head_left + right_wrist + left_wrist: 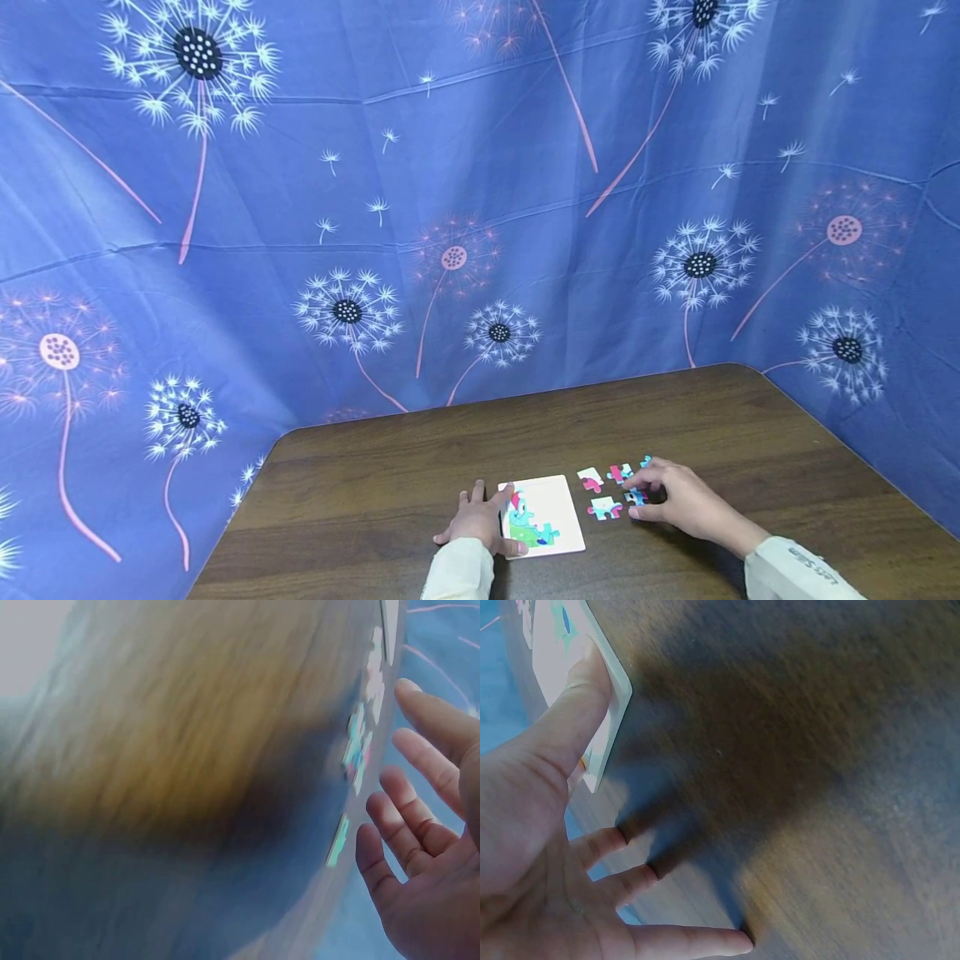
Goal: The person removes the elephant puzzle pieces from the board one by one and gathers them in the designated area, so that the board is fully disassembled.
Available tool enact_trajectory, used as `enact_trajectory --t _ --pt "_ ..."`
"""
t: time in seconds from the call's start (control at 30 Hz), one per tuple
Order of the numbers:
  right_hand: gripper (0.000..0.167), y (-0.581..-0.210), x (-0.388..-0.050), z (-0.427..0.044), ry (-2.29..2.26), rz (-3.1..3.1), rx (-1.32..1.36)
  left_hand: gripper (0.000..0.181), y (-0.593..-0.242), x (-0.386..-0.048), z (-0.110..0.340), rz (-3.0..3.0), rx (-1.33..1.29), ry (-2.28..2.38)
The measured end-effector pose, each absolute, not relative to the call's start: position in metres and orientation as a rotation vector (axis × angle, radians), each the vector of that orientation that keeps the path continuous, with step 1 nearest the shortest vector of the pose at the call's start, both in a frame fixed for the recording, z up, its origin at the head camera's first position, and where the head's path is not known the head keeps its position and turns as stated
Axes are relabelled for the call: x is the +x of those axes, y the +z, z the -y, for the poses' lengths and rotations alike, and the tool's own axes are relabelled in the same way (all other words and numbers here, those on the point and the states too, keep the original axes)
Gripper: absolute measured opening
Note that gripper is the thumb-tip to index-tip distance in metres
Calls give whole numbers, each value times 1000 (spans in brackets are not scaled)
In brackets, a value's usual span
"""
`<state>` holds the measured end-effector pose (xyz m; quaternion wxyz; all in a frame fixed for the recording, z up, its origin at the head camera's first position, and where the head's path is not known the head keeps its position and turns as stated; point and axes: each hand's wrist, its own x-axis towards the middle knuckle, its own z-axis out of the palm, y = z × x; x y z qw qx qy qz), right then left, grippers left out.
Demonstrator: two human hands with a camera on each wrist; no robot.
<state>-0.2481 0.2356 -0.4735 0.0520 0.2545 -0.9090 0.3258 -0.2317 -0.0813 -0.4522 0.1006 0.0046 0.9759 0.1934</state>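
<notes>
A white square puzzle board (561,512) lies on the table, its left part filled with a colourful picture (522,533). My left hand (476,521) rests at its left edge, thumb on the near corner and the other fingers spread. In the left wrist view that thumb (589,682) lies straight over the board's face. Right of the board are several loose jigsaw pieces, among them a white and red piece (591,480) and a white and blue one (604,508). Above the rightmost pieces hovers my right hand (682,497), fingers loosely bent, nothing between them in the right wrist view.
The brown wooden table (360,500) has rounded far corners. Behind it and at both sides hangs a blue cloth (525,208) with a dandelion print. A small turquoise piece (338,841) lies apart from the other pieces, below my right fingers.
</notes>
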Motion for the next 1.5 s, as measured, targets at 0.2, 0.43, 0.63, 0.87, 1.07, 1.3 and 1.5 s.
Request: enact_trajectory --t 0.2,0.43,0.63,0.87,1.07,1.3,1.5 --pt "31 -472 -245 -221 1061 2717 760 85 -452 -230 81 -2888 11 579" --pt "30 -471 -243 -208 1144 2659 791 86 -451 -230 81 -2899 18 567" --pt "30 -468 -241 -196 1149 2655 802 85 -451 -230 82 -2900 17 567" --pt "30 -467 -240 -183 1286 2670 805 89 -457 -234 82 -2918 27 516" --pt "28 -471 -241 -171 1200 2629 819 89 -464 -240 82 -2905 3 483" --pt "26 -472 -242 -160 1197 2654 834 87 -458 -236 82 -2896 -4 536" --pt "28 -466 -240 -150 1265 2685 847 86 -453 -233 81 -2898 -2 543"
